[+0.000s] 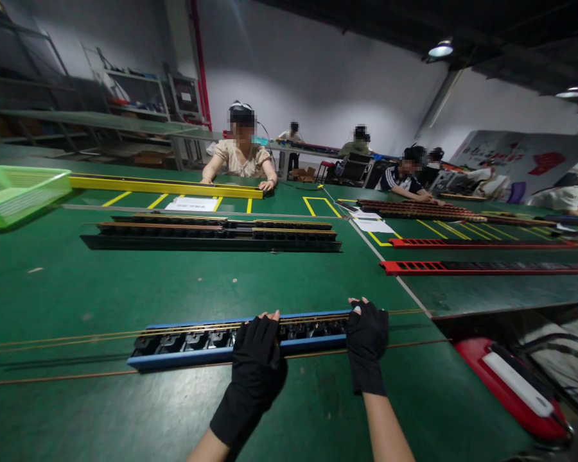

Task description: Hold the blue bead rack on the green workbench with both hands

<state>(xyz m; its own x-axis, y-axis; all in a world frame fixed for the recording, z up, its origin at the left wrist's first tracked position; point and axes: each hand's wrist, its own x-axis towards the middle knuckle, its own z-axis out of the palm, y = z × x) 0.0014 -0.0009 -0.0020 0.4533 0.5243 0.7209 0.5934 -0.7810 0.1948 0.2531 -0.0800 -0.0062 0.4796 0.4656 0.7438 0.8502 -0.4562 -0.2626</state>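
A long blue channel (pixel 185 360) lies on the green tabletop in front of me, with a row of black plastic parts (pixel 187 340) inside it. Thin brass-coloured rods (pixel 101 336) run lengthwise over these parts and stick out past both ends. My left hand (pixel 259 350), in a black fingerless glove, is closed across the middle of the channel, fingertips at its far edge. At the right end, my right hand (pixel 367 340), gloved alike, is curled over the channel and the rods. What lies beneath both palms is hidden. A copper-coloured rod (pixel 67 378) rests along the near side.
Behind lies a dark channel (pixel 212 242) with black parts and rods. Red rails (pixel 491 267) are on the right, a green basket (pixel 19 199) at far left. Across the table, a person holds a yellow rail (pixel 173 186). A red-and-white stool (pixel 510 385) stands beside the right edge.
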